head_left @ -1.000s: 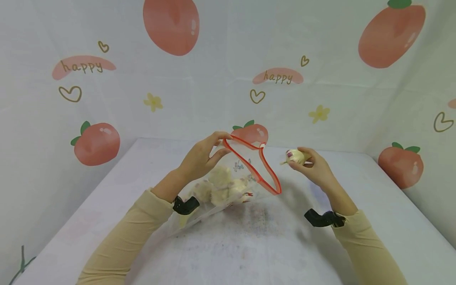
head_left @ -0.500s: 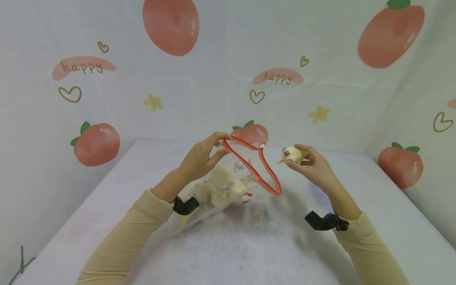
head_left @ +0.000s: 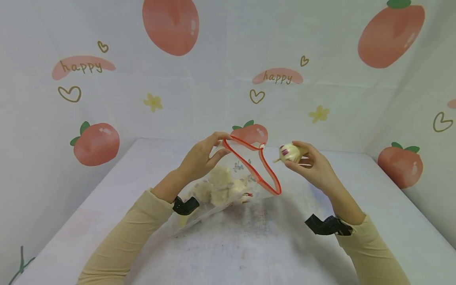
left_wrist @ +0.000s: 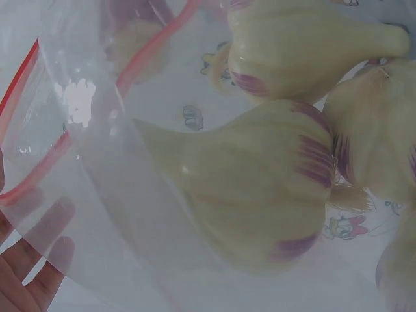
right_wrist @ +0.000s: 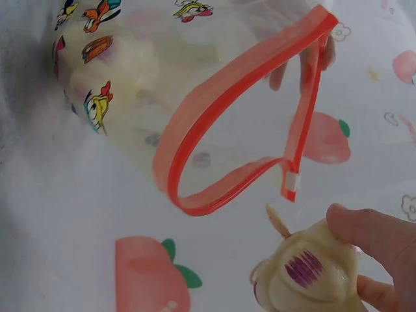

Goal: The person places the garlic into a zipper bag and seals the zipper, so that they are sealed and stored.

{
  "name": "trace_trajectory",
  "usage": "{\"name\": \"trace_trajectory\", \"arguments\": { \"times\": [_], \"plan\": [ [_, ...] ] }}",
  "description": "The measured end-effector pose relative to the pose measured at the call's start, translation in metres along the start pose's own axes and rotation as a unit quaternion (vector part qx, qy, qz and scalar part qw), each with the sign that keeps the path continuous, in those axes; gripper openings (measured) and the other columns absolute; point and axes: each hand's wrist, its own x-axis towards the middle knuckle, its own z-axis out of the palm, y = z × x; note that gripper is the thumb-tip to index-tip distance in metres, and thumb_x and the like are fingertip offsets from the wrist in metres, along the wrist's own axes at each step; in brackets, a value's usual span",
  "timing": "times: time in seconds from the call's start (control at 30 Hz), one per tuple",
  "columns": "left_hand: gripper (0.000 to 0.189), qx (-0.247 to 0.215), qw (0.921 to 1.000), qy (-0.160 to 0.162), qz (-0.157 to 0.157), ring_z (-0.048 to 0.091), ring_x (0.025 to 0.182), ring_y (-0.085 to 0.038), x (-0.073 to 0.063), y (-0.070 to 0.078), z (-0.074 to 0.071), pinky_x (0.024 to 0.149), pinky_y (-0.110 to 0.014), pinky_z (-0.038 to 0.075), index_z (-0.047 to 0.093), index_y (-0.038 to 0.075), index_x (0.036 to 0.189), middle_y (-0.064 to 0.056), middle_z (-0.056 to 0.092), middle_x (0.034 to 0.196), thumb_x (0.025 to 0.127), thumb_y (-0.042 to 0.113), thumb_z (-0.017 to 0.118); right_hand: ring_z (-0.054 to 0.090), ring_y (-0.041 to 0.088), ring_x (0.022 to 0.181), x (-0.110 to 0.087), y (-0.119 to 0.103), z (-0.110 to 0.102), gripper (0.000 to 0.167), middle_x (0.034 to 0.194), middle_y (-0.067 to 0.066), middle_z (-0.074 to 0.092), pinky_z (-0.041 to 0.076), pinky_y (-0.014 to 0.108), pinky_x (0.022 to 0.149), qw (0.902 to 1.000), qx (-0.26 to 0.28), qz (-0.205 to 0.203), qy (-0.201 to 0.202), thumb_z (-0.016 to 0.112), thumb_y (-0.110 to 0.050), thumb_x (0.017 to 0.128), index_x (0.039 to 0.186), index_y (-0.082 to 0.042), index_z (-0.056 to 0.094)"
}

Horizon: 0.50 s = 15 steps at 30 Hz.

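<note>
A clear zip bag (head_left: 261, 181) with a red-edged mouth lies on its side, the mouth gaping to the right. My left hand (head_left: 199, 157) pinches the upper corner of that mouth and lifts it. Several garlic bulbs (head_left: 219, 193) rest inside; in the left wrist view a purple-streaked garlic bulb (left_wrist: 260, 188) shows through the film. My right hand (head_left: 316, 165) holds one more garlic bulb (head_left: 289, 152) between thumb and fingers, just right of the mouth and apart from it. A white slider (right_wrist: 292, 181) sits on the red zip, seen in the right wrist view.
The white table (head_left: 228, 253) has dark smudges in front of the bag. Behind it hangs a white cloth backdrop (head_left: 213, 95) printed with red fruit and hearts. A black wrist mount (head_left: 327, 225) sits on the right forearm, another black mount (head_left: 186, 206) on the left.
My right hand has moved slightly left and up with its garlic bulb, closer to the bag's mouth. The left hand and the bag have stayed in place.
</note>
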Motion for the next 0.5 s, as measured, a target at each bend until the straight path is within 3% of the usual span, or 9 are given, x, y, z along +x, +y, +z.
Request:
{"name": "trace_trajectory", "arguments": {
  "times": [0.2,0.33,0.5],
  "plan": [
    [0.039,0.002,1.0000,0.000,0.004,0.066,0.100,-0.036,0.000,0.002,-0.001,0.083,-0.045,0.053,0.046,0.007,0.122,-0.016,0.061,0.118,0.093,0.034,0.049,0.059,0.032,0.108,-0.003,-0.008,-0.001,0.063,0.119,0.016,0.052,0.049,0.013,0.085,0.9999,0.005,-0.016,0.002,0.067,-0.022,0.087,0.141,-0.012,0.037],
    [0.046,-0.001,1.0000,0.001,0.007,0.066,0.100,-0.036,0.000,0.001,0.000,0.083,-0.045,0.053,0.046,0.007,0.122,-0.016,0.061,0.118,0.094,0.043,0.041,0.059,0.031,0.106,-0.004,-0.011,0.000,0.061,0.118,0.016,0.052,0.046,0.007,0.081,0.9996,0.004,-0.028,0.001,0.067,-0.021,0.087,0.140,-0.011,0.038],
    [0.056,-0.001,0.9999,0.004,0.012,0.066,0.100,-0.036,0.000,0.000,0.001,0.083,-0.045,0.053,0.046,0.006,0.121,-0.016,0.061,0.117,0.093,0.052,0.032,0.059,0.010,0.099,-0.007,-0.014,0.000,0.061,0.115,0.013,0.053,0.046,0.006,0.079,0.9992,0.004,-0.039,-0.002,0.067,-0.022,0.086,0.139,-0.012,0.039]
  ]
}}
